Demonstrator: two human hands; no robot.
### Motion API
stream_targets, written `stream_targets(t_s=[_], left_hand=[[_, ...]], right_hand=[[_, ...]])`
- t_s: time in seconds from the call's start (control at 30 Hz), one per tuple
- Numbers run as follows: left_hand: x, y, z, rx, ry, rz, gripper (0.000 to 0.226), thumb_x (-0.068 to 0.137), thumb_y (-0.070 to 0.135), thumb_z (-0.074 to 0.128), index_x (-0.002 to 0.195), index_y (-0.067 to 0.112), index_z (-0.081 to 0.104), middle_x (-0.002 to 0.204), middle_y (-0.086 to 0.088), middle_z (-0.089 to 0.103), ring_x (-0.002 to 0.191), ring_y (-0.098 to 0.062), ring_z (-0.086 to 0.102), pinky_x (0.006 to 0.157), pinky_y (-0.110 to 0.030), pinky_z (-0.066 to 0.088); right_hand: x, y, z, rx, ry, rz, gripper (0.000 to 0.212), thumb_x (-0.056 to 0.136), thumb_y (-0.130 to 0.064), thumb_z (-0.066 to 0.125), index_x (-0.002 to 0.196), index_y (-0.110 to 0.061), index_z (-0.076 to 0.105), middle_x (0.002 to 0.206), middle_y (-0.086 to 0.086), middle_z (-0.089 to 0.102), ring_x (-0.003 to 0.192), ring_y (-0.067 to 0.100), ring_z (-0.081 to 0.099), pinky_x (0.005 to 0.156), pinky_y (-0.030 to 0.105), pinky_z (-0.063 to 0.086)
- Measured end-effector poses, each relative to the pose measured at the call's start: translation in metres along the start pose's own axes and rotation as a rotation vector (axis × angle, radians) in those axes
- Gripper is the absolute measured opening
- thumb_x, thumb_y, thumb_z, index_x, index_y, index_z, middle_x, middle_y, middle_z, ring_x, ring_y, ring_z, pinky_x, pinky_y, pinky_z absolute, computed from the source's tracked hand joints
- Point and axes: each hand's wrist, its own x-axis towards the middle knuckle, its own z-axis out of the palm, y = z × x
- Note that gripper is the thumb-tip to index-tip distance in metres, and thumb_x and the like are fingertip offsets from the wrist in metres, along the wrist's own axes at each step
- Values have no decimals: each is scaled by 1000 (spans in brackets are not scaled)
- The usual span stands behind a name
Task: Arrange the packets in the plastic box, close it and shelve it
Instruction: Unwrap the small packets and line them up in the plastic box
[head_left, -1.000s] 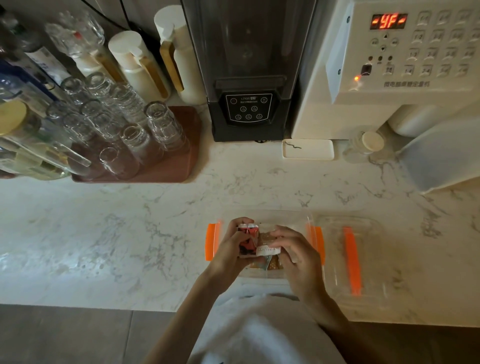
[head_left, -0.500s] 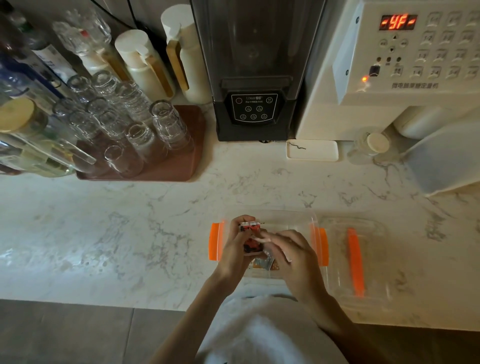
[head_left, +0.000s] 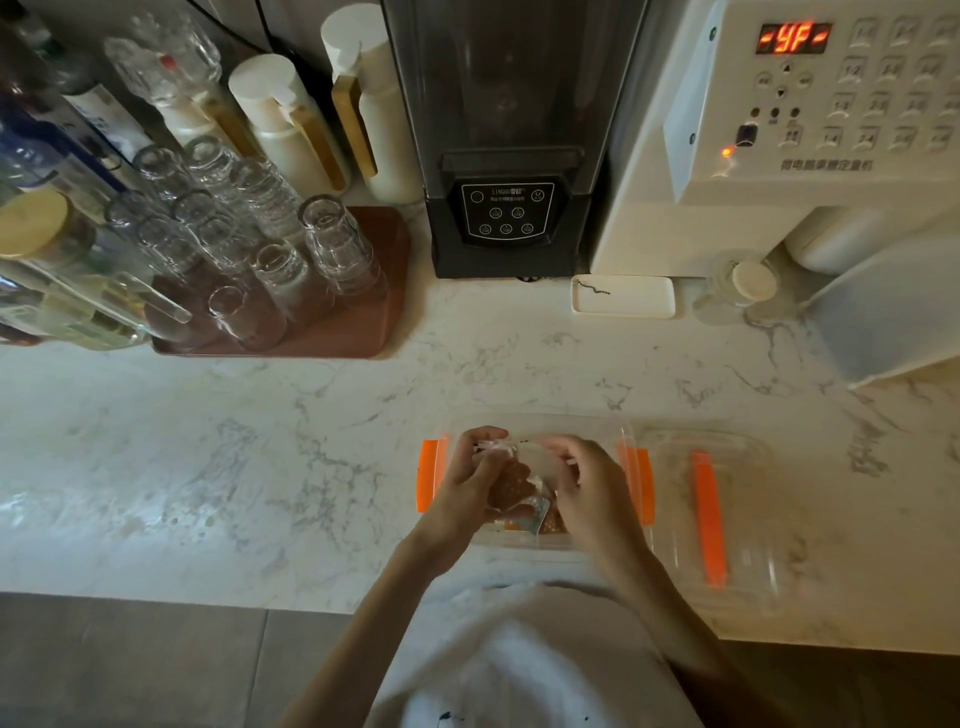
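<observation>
Work the packets (head_left: 511, 486) down as one flat bunch, not one by one. Your left hand (head_left: 465, 486) curls round the bunch's left end, thumb across its top. Your right hand (head_left: 589, 493) pinches the right end with bent fingers. Both hands sit inside the box (head_left: 571, 422), between its two orange clips (head_left: 428, 480), so the bunch is over the box's middle. Whether it already rests on the box floor I cannot tell, because your hands hide its underside.

To do this well, I'd judge you should square the edges first. Then lay the bunch toward the far wall of the box, since a few loose packets (head_left: 527, 519) already lie by the near wall, between your wrists. Press lightly. These wrappers look thin and slippery, and a hard squeeze could make them fan out or spring above the rim. Anything proud of the rim will likely stop the lid seating.

Let go with the right hand first, as that side is nearest the lid (head_left: 737, 519). The lid lies on the counter (head_left: 260, 467) just right of the box, its orange strip (head_left: 706, 519) showing. The left hand can hold the stack flat meanwhile. The clips appear folded outward from the box, so they should not block closing.
</observation>
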Motion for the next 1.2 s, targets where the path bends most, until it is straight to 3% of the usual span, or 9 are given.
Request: stream_targets(t_s=[0.17,0.33,0.53,0.67,0.8,0.93,1.03,1.1,1.2], left_hand=[[1,14,-11,36,13,61,21,104,8,44,123,13,50,102,-20,62,92,-32,68,73,-46,58],[2,17,-14,74,44,98,22,103,6,41,125,7,47,100,-21,61,88,-30,66,65,-37,55],[1,9,-11,30,76,84,20,102,8,44,119,16,51,100,-17,63,89,-28,67,68,-40,55],[3,2,-7,11,148,88,19,101,11,45,116,20,54,97,-14,66,84,-26,69,66,-38,53],[4,-3,0,-14,186,73,16,102,27,51,117,22,54,107,-16,62,87,-26,67,66,-36,56],[0,-5,2,13,77,86,37,91,40,64,121,22,53,112,-17,66,94,-32,70,82,-49,59],[-3,0,0,25,11,117,44,87,45,66,123,24,53,107,-13,67,93,-30,69,79,-46,59],[-3,1,-3,25,-16,122,41,89,38,68,125,25,52,108,-14,67,95,-30,70,81,-44,59],[1,0,-8,41,26,126,27,99,21,58,125,21,52,117,-21,59,104,-30,68,83,-42,60]], right_hand=[[31,26,26,-319,-249,20,12,95,-17,62,104,-12,69,103,1,72,93,12,67,76,14,45],[41,42,52,-660,-433,-134,35,80,-28,76,110,-17,61,104,-1,66,94,17,62,81,30,52],[40,41,43,-352,-312,11,17,93,-18,64,110,-20,67,104,-5,72,93,10,68,80,21,50],[17,16,15,59,-61,88,19,91,-17,68,109,-23,67,94,-19,66,77,-6,66,62,11,52],[-4,-6,-4,532,-33,190,16,89,-15,71,100,-27,69,91,-7,76,77,7,74,60,18,58],[-11,-18,0,511,-100,165,18,91,-17,70,108,-16,74,94,-6,77,83,3,73,66,14,56],[-10,-21,5,441,-126,122,22,92,-19,68,113,-13,74,99,-5,77,87,4,73,74,17,58],[-7,-20,4,383,-147,91,24,94,-24,66,115,-17,73,101,-6,77,89,3,72,78,21,60],[6,-8,-1,178,-231,30,30,98,-23,59,127,-23,66,113,-11,73,82,-5,69,72,11,55]])
